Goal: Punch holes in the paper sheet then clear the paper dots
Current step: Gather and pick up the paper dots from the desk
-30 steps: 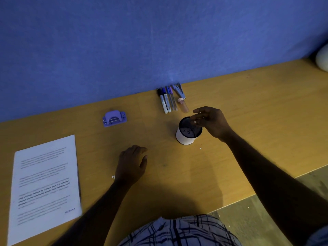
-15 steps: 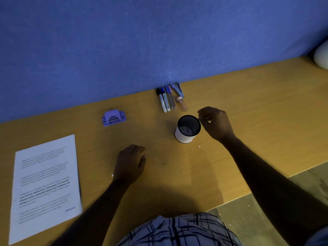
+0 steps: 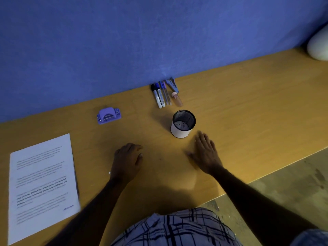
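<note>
Wooden desk [image 3: 248, 107]: amber top, both hands down on it. By my read we're into the clearing half of the job.
Paper sheet [image 3: 42, 183]: flat, well off to the left of the left hand and nobody touching it. Long axis runs from the person's edge towards the blue wall, top end leaning slightly right. The printed lines read from the person's side. Any punched holes are too small to make out.
Right hand [image 3: 205, 155]: palm down, fingers straight and spread, holding nothing. Its fingertips are just short of the cup's base, and it's a bit blurred.
Left hand [image 3: 126, 161]: resting on the desk, fingers loosely curled, nothing in it.
Mesh cup [image 3: 182, 124]: upright just beyond the right fingertips, white band round the bottom. Pale specks inside look like collected dots.
Hole punch [image 3: 108, 115]: purple, set aside beyond the left hand towards the wall. Long axis lies across, roughly along the wall, with the arched front turned to the person.
Paper dots: one white speck [image 3: 109, 172] sits just left of the left wrist, and another [image 3: 195, 140] right at the right hand's fingertips.
Next move, as I judge it: a fine fingertip pinch, or a flat sweep, on that nearest speck. Then it goes over the cup's rim. These things are tiny and light, so a quick swipe could flick one off the desk.
</note>
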`<state>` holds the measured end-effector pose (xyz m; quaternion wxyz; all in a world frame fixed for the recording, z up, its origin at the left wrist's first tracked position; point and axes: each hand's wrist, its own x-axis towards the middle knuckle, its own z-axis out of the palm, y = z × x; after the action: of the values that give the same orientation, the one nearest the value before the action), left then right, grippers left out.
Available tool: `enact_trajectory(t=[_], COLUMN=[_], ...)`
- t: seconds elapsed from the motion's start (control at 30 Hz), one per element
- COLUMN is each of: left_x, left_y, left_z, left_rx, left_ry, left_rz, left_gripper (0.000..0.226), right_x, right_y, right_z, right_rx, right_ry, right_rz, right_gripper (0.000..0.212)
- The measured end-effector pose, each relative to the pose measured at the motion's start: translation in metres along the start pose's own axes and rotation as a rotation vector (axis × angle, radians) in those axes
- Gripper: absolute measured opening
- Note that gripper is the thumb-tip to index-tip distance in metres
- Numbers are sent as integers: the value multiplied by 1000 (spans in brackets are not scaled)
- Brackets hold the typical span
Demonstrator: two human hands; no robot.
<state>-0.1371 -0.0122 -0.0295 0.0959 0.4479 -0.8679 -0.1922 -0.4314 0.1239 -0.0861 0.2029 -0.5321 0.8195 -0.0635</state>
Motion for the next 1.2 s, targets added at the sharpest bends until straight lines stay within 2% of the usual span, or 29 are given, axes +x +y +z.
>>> enact_trajectory(t=[0.23,0.53,0.8,1.0,1.2], left_x=[-14,-50,-84,-107,-117], left_y=[-12,-59,-101,-120,-133], left_z=[-5,-21,-37,-39,-33], left_rx=[-14,-5,20,42,205], left_ry=[3,-40,-83,-51,-138], left_rz=[22,-11,-70,-113,-162], left_gripper=[29,34,41,40,61], right_x=[-8,-34,-62,-77,-86], right_y=[-30,-80,-156,-211,-254], right_z=[15,35,73,97,115], right_rx=[-65,-49,-44,-68,-101], right_ry=[59,51,22,4,11], right_rz=[111,126,-22,-145,-260], right_gripper=[108,114,105,100,93])
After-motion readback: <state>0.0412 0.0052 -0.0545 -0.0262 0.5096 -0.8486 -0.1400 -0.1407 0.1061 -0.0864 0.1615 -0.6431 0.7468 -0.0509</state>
